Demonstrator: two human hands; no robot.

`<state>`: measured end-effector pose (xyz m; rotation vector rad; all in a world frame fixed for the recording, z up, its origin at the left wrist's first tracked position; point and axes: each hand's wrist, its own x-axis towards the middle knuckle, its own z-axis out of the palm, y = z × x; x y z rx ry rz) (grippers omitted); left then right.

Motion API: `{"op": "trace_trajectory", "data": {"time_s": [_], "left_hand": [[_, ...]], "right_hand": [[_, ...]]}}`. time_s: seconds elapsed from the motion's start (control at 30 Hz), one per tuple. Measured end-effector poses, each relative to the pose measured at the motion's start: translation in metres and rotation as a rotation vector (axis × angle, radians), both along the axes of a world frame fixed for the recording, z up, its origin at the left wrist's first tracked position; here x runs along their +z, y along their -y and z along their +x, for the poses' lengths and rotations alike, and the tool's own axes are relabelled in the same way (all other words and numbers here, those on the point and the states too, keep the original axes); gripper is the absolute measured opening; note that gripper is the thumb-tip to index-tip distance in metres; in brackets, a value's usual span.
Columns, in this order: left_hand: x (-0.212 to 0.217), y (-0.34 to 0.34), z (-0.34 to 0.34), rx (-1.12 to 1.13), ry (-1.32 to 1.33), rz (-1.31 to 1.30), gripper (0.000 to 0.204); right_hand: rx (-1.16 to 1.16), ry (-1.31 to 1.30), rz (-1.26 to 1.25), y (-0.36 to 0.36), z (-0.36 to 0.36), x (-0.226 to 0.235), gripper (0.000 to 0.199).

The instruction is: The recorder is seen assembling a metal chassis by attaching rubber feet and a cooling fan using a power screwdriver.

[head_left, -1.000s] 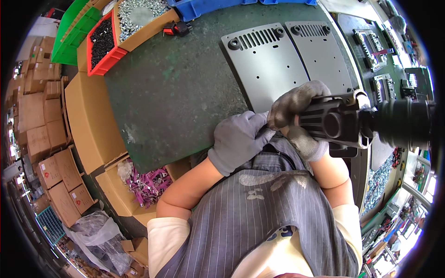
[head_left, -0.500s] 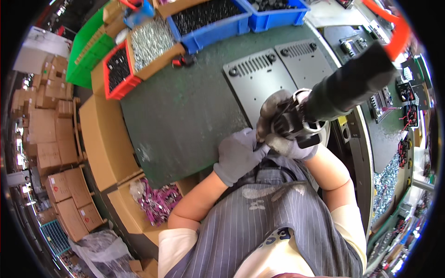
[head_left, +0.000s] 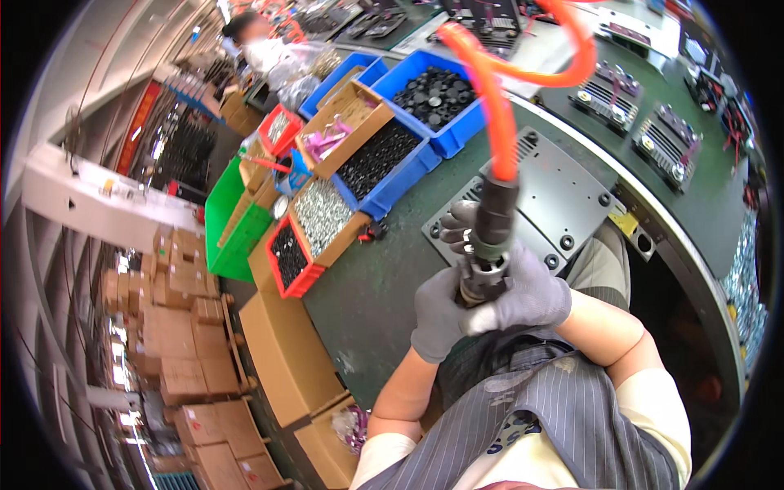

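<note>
One black cylindrical tool (head_left: pixel 496 209) on one looped orange hose (head_left: pixel 500 131), right hand (head_left: pixel 532 296) clamped round it, left hand (head_left: pixel 438 314) against it, grip unclear, two flat metal plates (head_left: pixel 563 194) beyond.

bright; slight blur; edges bent, corners black

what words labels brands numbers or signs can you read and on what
No full word is readable.
Shirt: dark blue lettering, partly hidden by the apron.
Cartons: small red marks, too small to read.
Red panel: too blurred to read.
Black tool: no print readable.
</note>
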<state>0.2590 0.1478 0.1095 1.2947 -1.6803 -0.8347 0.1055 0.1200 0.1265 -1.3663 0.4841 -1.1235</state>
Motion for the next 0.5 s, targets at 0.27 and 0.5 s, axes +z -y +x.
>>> {"op": "trace_trajectory", "data": {"time_s": [0.27, 0.5], "left_hand": [[-0.024, 0.000, 0.000, -0.024, 0.035, 0.032, 0.038], [-0.005, 0.008, 0.031, 0.009, 0.384, -0.337, 0.042]], "right_hand": [[0.153, 0.175, 0.158, 0.002, -0.008, -0.022, 0.079], [0.422, 0.505, 0.754, 0.012, -0.024, -0.031, 0.075]]}}
